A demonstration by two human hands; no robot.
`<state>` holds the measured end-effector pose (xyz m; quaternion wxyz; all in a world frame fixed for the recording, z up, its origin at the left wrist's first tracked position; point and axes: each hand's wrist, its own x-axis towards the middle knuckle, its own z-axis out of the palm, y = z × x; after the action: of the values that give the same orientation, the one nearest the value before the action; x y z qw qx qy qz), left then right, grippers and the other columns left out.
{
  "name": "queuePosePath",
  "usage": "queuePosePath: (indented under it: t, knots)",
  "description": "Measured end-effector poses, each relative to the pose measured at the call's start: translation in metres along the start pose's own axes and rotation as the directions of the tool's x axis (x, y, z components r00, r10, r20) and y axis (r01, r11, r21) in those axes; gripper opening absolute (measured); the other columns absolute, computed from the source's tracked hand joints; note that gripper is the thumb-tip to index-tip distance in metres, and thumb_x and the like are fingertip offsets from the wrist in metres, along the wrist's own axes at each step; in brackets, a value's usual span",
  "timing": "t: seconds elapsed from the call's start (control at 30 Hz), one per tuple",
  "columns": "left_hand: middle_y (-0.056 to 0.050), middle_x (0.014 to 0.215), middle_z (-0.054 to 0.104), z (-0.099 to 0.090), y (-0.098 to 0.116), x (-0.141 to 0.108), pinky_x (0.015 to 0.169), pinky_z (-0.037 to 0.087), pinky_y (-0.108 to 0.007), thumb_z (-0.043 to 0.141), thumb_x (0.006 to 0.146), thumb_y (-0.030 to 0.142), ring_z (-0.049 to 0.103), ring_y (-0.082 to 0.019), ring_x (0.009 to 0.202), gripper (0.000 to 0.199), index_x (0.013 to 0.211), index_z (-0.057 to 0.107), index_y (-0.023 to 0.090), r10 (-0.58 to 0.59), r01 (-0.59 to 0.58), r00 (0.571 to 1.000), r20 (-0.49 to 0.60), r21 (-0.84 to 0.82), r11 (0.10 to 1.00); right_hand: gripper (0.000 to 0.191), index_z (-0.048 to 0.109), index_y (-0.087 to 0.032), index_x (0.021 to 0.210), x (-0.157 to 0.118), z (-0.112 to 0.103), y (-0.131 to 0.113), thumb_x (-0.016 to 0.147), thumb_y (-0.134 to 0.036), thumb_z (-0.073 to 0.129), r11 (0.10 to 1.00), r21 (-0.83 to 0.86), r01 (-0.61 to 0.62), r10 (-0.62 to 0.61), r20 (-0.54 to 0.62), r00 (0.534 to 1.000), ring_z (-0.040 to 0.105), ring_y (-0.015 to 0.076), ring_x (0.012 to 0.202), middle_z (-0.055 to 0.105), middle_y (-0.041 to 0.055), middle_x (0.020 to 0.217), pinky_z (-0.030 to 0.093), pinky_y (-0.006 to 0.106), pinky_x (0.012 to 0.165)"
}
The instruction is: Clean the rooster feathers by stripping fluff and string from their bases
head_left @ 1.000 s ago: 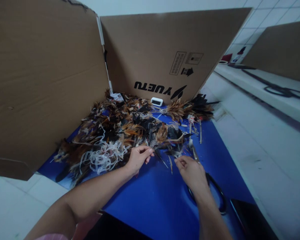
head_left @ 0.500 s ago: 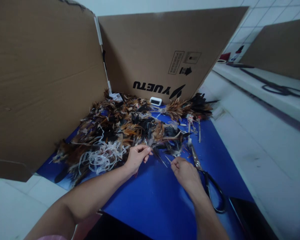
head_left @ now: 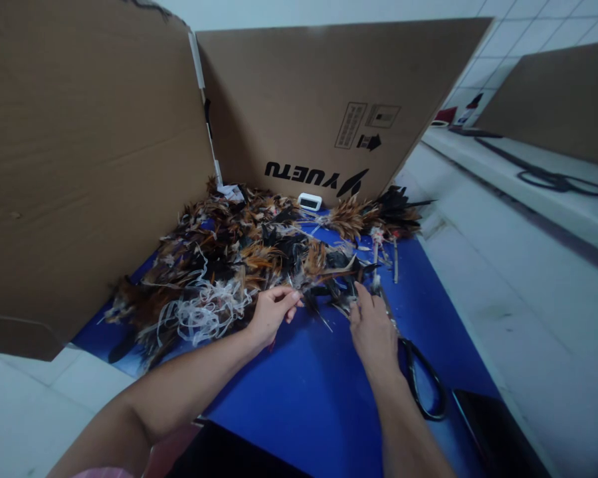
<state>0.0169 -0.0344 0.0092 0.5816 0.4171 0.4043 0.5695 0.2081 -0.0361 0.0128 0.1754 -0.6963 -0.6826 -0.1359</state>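
My left hand (head_left: pixel 275 313) is closed in a pinch beside the heap, with thumb and index finger on what looks like a dark feather (head_left: pixel 321 315); its exact hold is partly hidden. To the right, my right hand (head_left: pixel 373 332) reaches forward with its fingers stretched out over a clump of dark feathers (head_left: pixel 341 292), and I see nothing gripped in it. Brown and black feathers (head_left: pixel 259 255) are heaped in front of both hands. A tangle of clear plastic strips (head_left: pixel 204 315) lies left of my left hand. Large black-handled scissors (head_left: pixel 412 378) lie right of my right hand, their blades partly covered.
Cardboard panels (head_left: pixel 329 86) stand behind and at the left of the blue table (head_left: pixel 299 398). A small white digital device (head_left: pixel 309 202) sits against the back panel. A black flat object (head_left: pixel 493 425) lies front right. Another pair of scissors (head_left: pixel 548 176) rests on the ledge.
My right hand has moved forward from a pinch on a thin pale quill, and its fingers have opened out toward the feathers. My left hand has stayed in place.
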Motion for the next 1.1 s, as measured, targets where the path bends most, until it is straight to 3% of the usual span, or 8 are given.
queuePosePath:
  t: [0.27, 0.4, 0.47, 0.57, 0.67, 0.77, 0.93, 1.1]
  knots:
    - [-0.001, 0.062, 0.059, -0.001, -0.001, 0.0, 0.041, 0.031, -0.019, 0.065, 0.074, 0.038, 0.04, -0.004, 0.042, 0.028, 0.069, 0.063, 0.011, 0.001, -0.001, 1.0, 0.001, 0.006, 1.0, 0.023, 0.066, -0.018, 0.085, 0.003, 0.006, 0.003, 0.088, -0.018, 0.043, 0.999, -0.025, 0.034, -0.033, 0.06, 0.998, 0.053, 0.0201, 0.075, 0.058, 0.0091, 0.084, 0.036, 0.03, 0.059]
    - [0.0, 0.057, 0.057, 0.0, 0.0, 0.0, 0.041, 0.031, -0.019, 0.065, 0.074, 0.039, 0.039, -0.003, 0.041, 0.029, 0.068, 0.063, 0.011, -0.002, 0.002, 1.0, 0.005, 0.021, 1.0, 0.021, 0.065, -0.017, 0.082, 0.0, 0.004, 0.008, 0.086, -0.024, 0.045, 0.948, 0.318, -0.017, 0.042, -0.072, 0.996, 0.055, 0.0215, 0.079, 0.06, 0.0096, 0.085, 0.041, 0.032, 0.068]
    - [0.001, 0.055, 0.056, 0.0, 0.0, 0.0, 0.041, 0.03, -0.019, 0.065, 0.073, 0.04, 0.039, -0.003, 0.04, 0.031, 0.067, 0.063, 0.01, -0.006, 0.006, 1.0, 0.001, 0.025, 1.0, 0.02, 0.064, -0.018, 0.08, -0.001, 0.003, 0.01, 0.083, -0.031, 0.05, 0.821, 0.561, -0.106, 0.148, -0.03, 0.988, 0.056, 0.0208, 0.074, 0.062, 0.0079, 0.08, 0.042, 0.033, 0.068]
    - [0.0, 0.058, 0.057, 0.0, 0.001, 0.0, 0.04, 0.03, -0.018, 0.065, 0.073, 0.04, 0.039, -0.003, 0.04, 0.031, 0.068, 0.062, 0.01, -0.018, 0.018, 1.0, -0.007, 0.017, 1.0, 0.02, 0.062, -0.019, 0.082, -0.002, 0.002, 0.008, 0.076, -0.038, 0.058, 0.472, 0.818, -0.329, 0.268, 0.222, 0.938, 0.056, 0.0178, 0.061, 0.064, 0.0043, 0.07, 0.043, 0.03, 0.057]
    - [0.0, 0.059, 0.057, 0.001, 0.003, -0.001, 0.039, 0.03, -0.018, 0.066, 0.073, 0.038, 0.039, -0.003, 0.039, 0.029, 0.069, 0.062, 0.01, -0.035, 0.035, 0.999, -0.011, -0.004, 0.999, 0.024, 0.057, -0.019, 0.083, -0.002, -0.002, 0.002, 0.071, -0.039, 0.065, 0.138, 0.89, -0.434, 0.228, 0.398, 0.889, 0.053, 0.0143, 0.056, 0.067, 0.0033, 0.069, 0.039, 0.024, 0.048]
    - [-0.001, 0.062, 0.059, 0.002, 0.003, -0.001, 0.039, 0.03, -0.018, 0.065, 0.074, 0.038, 0.039, -0.003, 0.04, 0.028, 0.07, 0.063, 0.01, -0.039, 0.039, 0.999, -0.013, -0.022, 0.999, 0.031, 0.055, -0.019, 0.092, -0.002, -0.009, -0.004, 0.07, -0.037, 0.069, -0.03, 0.89, -0.454, 0.165, 0.452, 0.876, 0.055, 0.0137, 0.059, 0.069, 0.0043, 0.074, 0.04, 0.023, 0.049]
    - [-0.002, 0.064, 0.059, 0.002, 0.001, -0.001, 0.038, 0.03, -0.018, 0.065, 0.074, 0.038, 0.04, -0.002, 0.041, 0.028, 0.071, 0.062, 0.01, -0.03, 0.03, 1.0, 0.0, -0.025, 0.999, 0.028, 0.06, -0.018, 0.089, -0.004, -0.017, -0.016, 0.07, -0.037, 0.07, -0.098, 0.878, -0.469, 0.098, 0.478, 0.873, 0.059, 0.0163, 0.067, 0.069, 0.0058, 0.078, 0.042, 0.026, 0.055]
    - [0.001, 0.056, 0.055, 0.003, 0.0, -0.003, 0.037, 0.03, -0.018, 0.064, 0.074, 0.041, 0.039, -0.003, 0.039, 0.031, 0.068, 0.062, 0.01, -0.05, 0.049, 0.999, 0.021, 0.029, 0.998, 0.02, 0.064, -0.019, 0.084, -0.008, -0.02, -0.029, 0.073, -0.034, 0.069, -0.011, 0.917, -0.4, 0.09, 0.399, 0.913, 0.051, 0.0111, 0.06, 0.061, -0.0002, 0.071, 0.041, 0.025, 0.058]
